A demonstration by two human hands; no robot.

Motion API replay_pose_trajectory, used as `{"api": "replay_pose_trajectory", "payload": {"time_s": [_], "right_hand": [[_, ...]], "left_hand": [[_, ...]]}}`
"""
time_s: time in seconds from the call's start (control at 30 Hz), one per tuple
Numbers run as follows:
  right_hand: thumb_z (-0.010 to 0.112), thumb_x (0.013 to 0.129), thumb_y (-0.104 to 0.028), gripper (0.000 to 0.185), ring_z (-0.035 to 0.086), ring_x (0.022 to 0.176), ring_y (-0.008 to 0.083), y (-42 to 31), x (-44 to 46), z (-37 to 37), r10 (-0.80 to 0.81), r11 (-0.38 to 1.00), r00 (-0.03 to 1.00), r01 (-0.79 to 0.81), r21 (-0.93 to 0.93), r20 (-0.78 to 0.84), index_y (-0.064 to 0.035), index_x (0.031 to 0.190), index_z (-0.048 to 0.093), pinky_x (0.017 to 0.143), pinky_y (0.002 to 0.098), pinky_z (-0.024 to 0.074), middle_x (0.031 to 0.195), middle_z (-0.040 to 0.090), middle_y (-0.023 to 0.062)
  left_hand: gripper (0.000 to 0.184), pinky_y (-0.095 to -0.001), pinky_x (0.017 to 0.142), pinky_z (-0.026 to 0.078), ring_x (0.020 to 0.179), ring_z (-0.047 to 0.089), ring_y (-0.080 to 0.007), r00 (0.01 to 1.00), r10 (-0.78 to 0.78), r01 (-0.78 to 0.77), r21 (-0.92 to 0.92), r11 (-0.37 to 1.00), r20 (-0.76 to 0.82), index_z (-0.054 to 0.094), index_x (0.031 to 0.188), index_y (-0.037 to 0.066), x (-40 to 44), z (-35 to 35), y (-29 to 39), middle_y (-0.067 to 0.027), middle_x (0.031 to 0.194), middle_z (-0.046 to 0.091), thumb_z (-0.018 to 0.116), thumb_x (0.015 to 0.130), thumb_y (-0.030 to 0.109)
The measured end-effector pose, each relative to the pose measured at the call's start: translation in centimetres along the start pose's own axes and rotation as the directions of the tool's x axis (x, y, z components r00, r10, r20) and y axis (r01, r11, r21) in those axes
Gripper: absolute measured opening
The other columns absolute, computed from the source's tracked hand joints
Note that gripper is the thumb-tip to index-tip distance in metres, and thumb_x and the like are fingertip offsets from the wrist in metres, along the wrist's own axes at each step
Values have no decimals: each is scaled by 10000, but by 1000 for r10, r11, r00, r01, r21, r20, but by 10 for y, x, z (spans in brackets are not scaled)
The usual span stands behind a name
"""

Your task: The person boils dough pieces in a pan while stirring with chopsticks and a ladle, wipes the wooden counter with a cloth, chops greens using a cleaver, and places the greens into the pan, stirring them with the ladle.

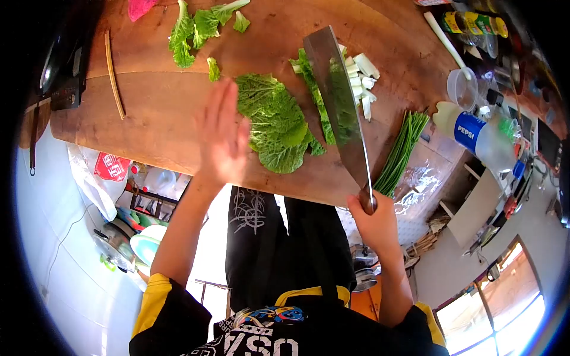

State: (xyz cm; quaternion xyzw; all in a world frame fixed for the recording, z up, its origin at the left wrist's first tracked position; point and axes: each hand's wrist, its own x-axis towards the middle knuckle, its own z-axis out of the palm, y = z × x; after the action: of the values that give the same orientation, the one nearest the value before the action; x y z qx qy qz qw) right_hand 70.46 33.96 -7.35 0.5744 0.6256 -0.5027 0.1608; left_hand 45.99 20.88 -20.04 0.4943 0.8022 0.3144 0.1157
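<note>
My right hand (377, 219) grips the wooden handle of a cleaver (339, 98), whose broad blade points away from me. The blade partly covers a cut strip of green leaf (317, 95) and chopped white cabbage stems (363, 77). To its left, cabbage leaves (270, 115) lie flat and overlapping on the wooden tabletop (154, 130). Beside their left edge is my left hand (224, 139), slightly blurred, fingers stretched out and nothing in them. A bundle of thin green stalks (404, 151), like chives, lies right of the cleaver.
Loose leaf pieces (205, 26) are at the far side, with a thin brown stick (113, 74) to the left. On the right stand a Pepsi bottle (469, 129) and a clear plastic cup (462, 89). A black appliance (66, 89) sits at the left end.
</note>
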Motion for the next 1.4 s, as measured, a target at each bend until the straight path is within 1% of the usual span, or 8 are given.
{"api": "replay_pose_trajectory", "payload": {"time_s": [0.1,0.2,0.37,0.47,0.57,0.87,1.17,1.4], "right_hand": [[657,868,-182,269,342,520,119,-5,-17,7,17,999,999,-18,31,36,15,732,532,483,320,319,541,405,66],[657,863,-173,257,355,488,155,-7,-21,22,-34,998,998,36,-44,47,19,738,541,478,335,343,529,429,115],[658,860,-174,261,384,457,208,-3,-24,40,-49,998,997,52,-39,67,27,745,539,482,353,372,526,456,148],[660,860,-177,254,413,454,231,0,-26,42,-49,995,996,55,-79,78,30,761,549,485,352,378,536,479,159],[660,861,-183,248,457,459,251,0,-26,44,-35,995,996,43,-93,79,29,780,563,495,357,389,551,506,172],[662,853,-187,226,546,523,311,0,-13,50,-47,989,988,67,-131,149,26,816,594,530,372,426,605,557,198],[652,851,-166,189,583,572,382,6,0,66,-67,988,990,83,-134,123,17,825,610,555,396,451,640,585,212],[616,811,-190,204,618,802,455,-18,15,83,-66,972,992,88,-216,107,10,848,632,684,480,494,794,639,244]], "left_hand": [[583,-470,1096,271,1361,355,-347,996,3,-26,244,969,93,392,1418,15,26,-12,-11,-183,1462,394,541,942,315],[545,-465,1090,287,1344,378,-336,968,105,-137,132,982,226,446,1373,18,19,-14,-11,-164,1429,436,595,900,246],[535,-483,1098,282,1327,400,-337,953,188,-213,85,973,235,499,1322,17,-8,-10,-24,-145,1385,489,653,835,175],[651,-506,1113,259,1337,388,-346,967,143,-149,11,989,208,484,1339,23,-15,-11,-10,-149,1418,456,728,763,201],[998,-556,1141,198,1355,355,-375,976,32,-39,30,999,213,415,1400,50,-28,-6,4,-185,1474,372,874,553,310],[735,-541,1072,335,1281,449,-360,998,57,-59,62,996,26,541,1277,55,-53,16,2,-163,1391,477,839,624,211],[532,-497,1049,373,1200,513,-310,998,59,-57,96,994,-17,630,1163,104,-50,16,2,-116,1262,560,808,670,197],[480,-490,1043,386,1194,518,-286,998,52,-48,129,990,-24,653,1114,100,-50,17,3,-94,1235,573,803,667,192]]}}
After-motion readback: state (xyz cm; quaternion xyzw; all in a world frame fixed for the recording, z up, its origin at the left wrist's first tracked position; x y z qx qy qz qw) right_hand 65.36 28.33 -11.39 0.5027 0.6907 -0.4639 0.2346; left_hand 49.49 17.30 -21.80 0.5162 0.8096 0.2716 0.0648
